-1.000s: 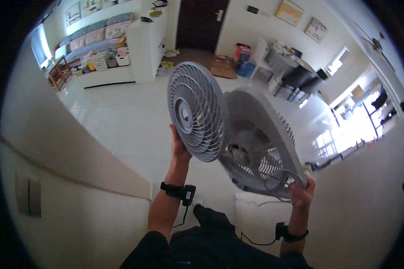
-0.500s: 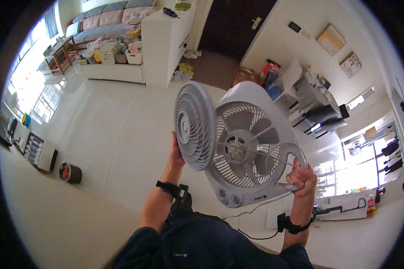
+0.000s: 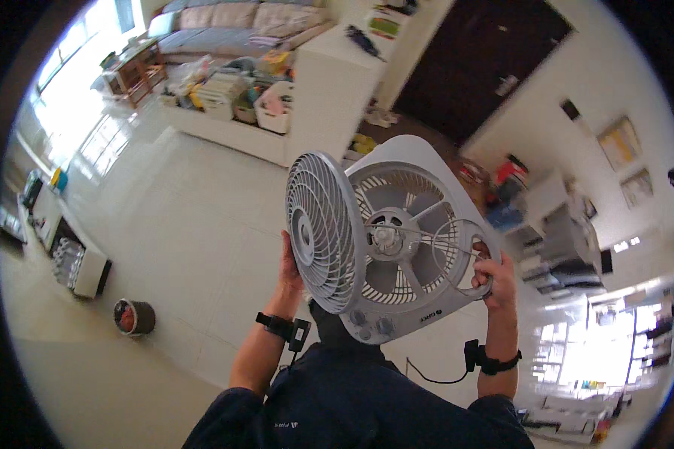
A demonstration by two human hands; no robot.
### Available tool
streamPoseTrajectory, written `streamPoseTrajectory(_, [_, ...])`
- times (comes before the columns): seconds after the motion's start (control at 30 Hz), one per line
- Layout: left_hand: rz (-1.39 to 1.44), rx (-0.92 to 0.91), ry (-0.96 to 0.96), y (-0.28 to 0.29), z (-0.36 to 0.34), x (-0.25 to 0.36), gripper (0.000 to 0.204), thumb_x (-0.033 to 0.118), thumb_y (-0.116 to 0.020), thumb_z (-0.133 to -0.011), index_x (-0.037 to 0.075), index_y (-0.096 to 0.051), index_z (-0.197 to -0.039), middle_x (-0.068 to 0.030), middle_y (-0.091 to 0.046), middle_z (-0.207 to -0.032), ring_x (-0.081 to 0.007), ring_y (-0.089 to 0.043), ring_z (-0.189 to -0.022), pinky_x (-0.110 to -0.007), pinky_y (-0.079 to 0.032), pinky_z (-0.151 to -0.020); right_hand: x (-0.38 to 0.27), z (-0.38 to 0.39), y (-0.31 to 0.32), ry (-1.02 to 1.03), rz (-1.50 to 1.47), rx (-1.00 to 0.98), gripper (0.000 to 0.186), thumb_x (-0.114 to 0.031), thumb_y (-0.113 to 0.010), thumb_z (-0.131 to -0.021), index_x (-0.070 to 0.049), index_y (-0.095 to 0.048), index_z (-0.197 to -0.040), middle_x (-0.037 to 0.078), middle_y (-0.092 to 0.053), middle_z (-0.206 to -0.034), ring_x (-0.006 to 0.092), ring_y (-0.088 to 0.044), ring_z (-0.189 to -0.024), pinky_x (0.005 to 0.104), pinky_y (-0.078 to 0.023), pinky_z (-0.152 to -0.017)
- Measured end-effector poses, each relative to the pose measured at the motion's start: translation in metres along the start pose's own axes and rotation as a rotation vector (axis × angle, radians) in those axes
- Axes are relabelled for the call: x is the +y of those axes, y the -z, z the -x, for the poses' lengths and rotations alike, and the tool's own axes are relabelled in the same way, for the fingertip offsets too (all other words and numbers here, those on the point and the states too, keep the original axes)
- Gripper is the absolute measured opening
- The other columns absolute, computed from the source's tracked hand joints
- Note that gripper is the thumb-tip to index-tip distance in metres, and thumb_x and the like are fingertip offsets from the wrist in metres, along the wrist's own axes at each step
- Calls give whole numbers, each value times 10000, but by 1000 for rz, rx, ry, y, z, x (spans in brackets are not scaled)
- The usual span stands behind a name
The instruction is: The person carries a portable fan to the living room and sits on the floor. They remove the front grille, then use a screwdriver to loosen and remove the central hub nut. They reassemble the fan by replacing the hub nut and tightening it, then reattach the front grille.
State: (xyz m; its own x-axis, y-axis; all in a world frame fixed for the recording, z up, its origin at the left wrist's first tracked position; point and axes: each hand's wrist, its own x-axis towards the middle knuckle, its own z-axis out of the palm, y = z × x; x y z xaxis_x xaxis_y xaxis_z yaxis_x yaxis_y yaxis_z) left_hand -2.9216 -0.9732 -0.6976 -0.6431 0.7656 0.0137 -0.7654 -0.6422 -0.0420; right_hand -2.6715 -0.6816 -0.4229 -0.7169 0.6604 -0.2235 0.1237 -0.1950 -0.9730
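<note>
Your left hand (image 3: 290,263) grips round white plastic front grille (image 3: 323,230), detached, upright beside fan. Your right hand (image 3: 494,274) clasps grey-white box fan body (image 3: 408,247) at right edge, held above floor (image 3: 172,224).

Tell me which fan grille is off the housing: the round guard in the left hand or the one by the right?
The round front grille in the left hand is detached, held edge-on beside the box fan. The right hand grips the fan's housing, blades exposed.
</note>
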Motion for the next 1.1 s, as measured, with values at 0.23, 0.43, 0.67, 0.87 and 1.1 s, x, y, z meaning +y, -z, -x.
streamPoseTrajectory(0.23, [-193,229,-425,-33,-20,190,745,615,-395,-1100,86,-383,-1624,-160,-474,-1617,-373,-504,-1444,-564,-433,-1205,-6,-176,-215,412,523,-236,473,-41,-657,-975,-27,-579,-1441,88,-675,-965,127,-636,-652,285,-526,-528])
streamPoseTrajectory(0.43, [-199,190,-659,-37,28,357,758,609,-423,-1098,65,-385,-1625,-176,-478,-1613,-380,-503,-1441,-562,-416,-1208,-1,-269,-411,174,537,-531,276,-263,-530,-1092,-15,-629,-1164,65,-618,-755,161,-629,-571,310,-522,-532])
streamPoseTrajectory(0.67, [-296,269,-755,-73,14,582,657,527,-444,-1121,62,-448,-1584,-149,-525,-1580,-333,-541,-1413,-518,-471,-1174,6,-345,-660,-243,296,-561,347,-467,-531,-1085,-128,-591,-1047,48,-607,-685,161,-503,-427,318,-405,-405])
streamPoseTrajectory(0.87, [-398,277,-739,-101,-20,784,618,491,-438,-1131,34,-489,-1543,-148,-595,-1511,-290,-591,-1372,-479,-517,-1140,3,-436,-864,-486,218,-697,288,-460,-578,-1064,-172,-585,-1074,-3,-526,-638,130,-434,-434,328,-358,-428])
streamPoseTrajectory(1.1, [-488,603,-811,-131,-32,1061,622,500,-481,-1117,22,-524,-1512,-138,-638,-1461,-276,-647,-1290,-448,-546,-1091,51,-520,-1174,-523,250,-749,396,-560,-614,-1031,-183,-599,-913,-40,-430,-545,122,-368,-374,325,-329,-381])
